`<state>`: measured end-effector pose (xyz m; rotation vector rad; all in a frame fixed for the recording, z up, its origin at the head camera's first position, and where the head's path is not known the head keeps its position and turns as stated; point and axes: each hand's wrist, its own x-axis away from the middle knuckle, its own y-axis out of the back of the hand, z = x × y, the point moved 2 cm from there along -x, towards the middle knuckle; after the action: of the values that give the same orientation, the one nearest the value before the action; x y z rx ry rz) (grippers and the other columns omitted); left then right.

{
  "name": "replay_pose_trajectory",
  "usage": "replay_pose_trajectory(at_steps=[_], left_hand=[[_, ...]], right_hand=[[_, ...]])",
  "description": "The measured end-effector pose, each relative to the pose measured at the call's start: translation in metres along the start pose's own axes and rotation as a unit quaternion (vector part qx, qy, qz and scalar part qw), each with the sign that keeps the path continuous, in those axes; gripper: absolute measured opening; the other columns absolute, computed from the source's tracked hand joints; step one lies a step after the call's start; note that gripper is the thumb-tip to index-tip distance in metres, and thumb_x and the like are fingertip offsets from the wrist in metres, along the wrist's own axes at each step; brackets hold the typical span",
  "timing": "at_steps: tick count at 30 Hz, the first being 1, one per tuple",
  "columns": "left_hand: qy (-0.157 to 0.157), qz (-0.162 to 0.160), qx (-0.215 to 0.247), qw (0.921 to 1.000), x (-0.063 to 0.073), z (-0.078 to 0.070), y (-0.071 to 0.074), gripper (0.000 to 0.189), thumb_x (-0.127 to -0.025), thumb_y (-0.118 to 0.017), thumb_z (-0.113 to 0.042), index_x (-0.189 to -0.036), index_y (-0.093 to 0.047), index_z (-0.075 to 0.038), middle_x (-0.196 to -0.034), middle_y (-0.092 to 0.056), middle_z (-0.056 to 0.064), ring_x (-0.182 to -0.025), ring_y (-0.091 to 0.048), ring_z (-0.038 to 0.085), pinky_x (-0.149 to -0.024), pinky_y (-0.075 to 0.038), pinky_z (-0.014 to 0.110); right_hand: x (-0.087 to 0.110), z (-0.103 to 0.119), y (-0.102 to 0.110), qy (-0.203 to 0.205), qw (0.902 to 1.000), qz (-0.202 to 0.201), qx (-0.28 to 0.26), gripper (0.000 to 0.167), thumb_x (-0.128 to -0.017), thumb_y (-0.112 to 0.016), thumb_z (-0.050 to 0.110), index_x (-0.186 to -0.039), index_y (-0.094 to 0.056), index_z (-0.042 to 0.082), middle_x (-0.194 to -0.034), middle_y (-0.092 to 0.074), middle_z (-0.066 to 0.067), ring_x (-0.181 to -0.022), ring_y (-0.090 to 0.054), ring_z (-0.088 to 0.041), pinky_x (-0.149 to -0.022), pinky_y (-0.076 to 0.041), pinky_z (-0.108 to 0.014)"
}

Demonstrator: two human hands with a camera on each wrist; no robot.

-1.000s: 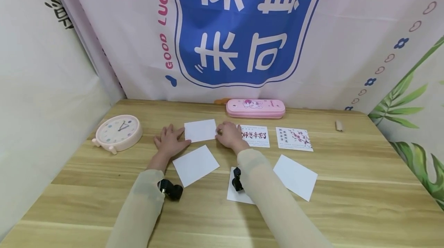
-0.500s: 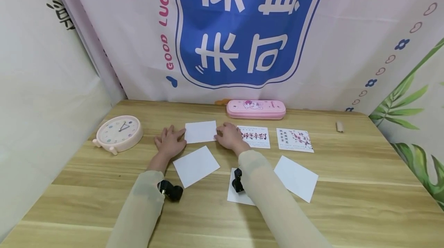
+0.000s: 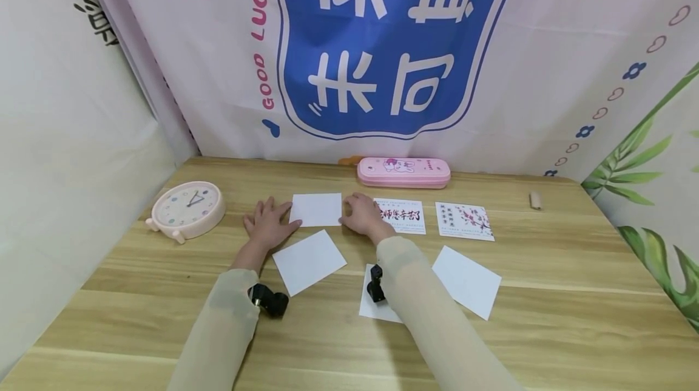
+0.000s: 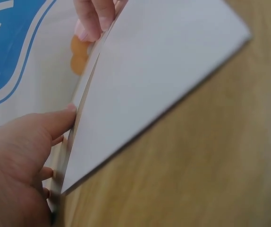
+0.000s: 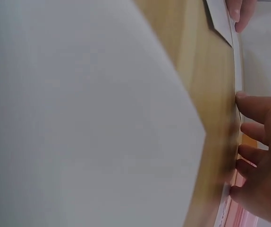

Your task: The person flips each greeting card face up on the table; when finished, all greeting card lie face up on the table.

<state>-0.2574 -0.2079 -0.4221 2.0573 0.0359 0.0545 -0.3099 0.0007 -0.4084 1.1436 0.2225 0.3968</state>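
A blank white card (image 3: 317, 210) lies flat on the wooden table between both hands. My left hand (image 3: 269, 227) rests at its left side, fingers spread, with the thumb at the lower left corner. At the right side, my right hand (image 3: 364, 216) touches the edge with its fingertips and partly covers a card with red lettering (image 3: 403, 216). In the left wrist view the left thumb (image 4: 62, 122) is on the card's edge. The right wrist view has the right fingers (image 5: 253, 153) resting on the table, slightly bent.
Nearer me lie blank cards: a tilted one (image 3: 309, 262), one partly under the right sleeve (image 3: 377, 306), and another (image 3: 466, 282) to the right. A blossom card (image 3: 465, 221), pink pencil case (image 3: 404, 172), pink clock (image 3: 187, 210) and small beige object (image 3: 534, 199) stand around.
The blank card between the hands has turned slightly, its top edge now nearly level. The right fingers have shifted a little along its right edge; the left hand has stayed almost still.
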Motion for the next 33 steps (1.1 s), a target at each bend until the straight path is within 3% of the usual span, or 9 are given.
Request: replay_pose_trajectory(at_steps=[10, 19, 27, 33], left_hand=[[-0.002, 0.032, -0.012, 0.9994, 0.0015, 0.0002, 0.0028, 0.078, -0.076, -0.053, -0.052, -0.135, -0.028, -0.008, -0.139, -0.002, 0.025, -0.123, 0.008, 0.043, -0.087, 0.011, 0.063], [-0.007, 0.039, -0.001, 0.9992, 0.0033, -0.0029, 0.0051, 0.086, -0.068, -0.059, -0.058, -0.135, -0.03, -0.012, -0.139, -0.001, 0.025, -0.123, 0.009, 0.043, -0.087, 0.011, 0.063], [0.002, 0.048, 0.021, 0.9986, 0.0024, -0.0024, 0.0049, 0.085, -0.067, -0.063, -0.053, -0.134, -0.03, -0.013, -0.14, 0.002, 0.023, -0.123, 0.012, 0.041, -0.086, 0.015, 0.061], [0.008, 0.05, 0.047, 0.9976, 0.0004, -0.0018, 0.0052, 0.074, -0.072, -0.064, -0.041, -0.132, -0.033, -0.013, -0.14, 0.002, 0.023, -0.123, 0.013, 0.041, -0.086, 0.016, 0.061]], right_hand=[[0.0029, -0.0048, -0.0003, 0.017, 0.999, 0.034, -0.023, 0.068, -0.074, -0.065, 0.034, -0.13, -0.038, 0.007, -0.137, -0.024, -0.014, -0.124, -0.021, -0.029, -0.1, -0.01, -0.044], [0.0024, -0.009, -0.003, 0.012, 0.9977, 0.056, -0.036, 0.077, -0.071, -0.066, 0.039, -0.133, -0.032, 0.01, -0.14, -0.017, -0.012, -0.127, -0.011, -0.025, -0.101, -0.003, -0.04], [0.002, -0.0085, -0.004, 0.009, 0.9972, 0.062, -0.041, 0.076, -0.072, -0.066, 0.038, -0.134, -0.031, 0.011, -0.141, -0.015, -0.011, -0.128, -0.007, -0.025, -0.101, -0.001, -0.041], [0.0036, -0.0085, -0.0029, 0.013, 0.997, 0.065, -0.039, 0.076, -0.073, -0.065, 0.037, -0.134, -0.03, 0.011, -0.141, -0.013, -0.011, -0.128, -0.007, -0.025, -0.101, -0.001, -0.043]])
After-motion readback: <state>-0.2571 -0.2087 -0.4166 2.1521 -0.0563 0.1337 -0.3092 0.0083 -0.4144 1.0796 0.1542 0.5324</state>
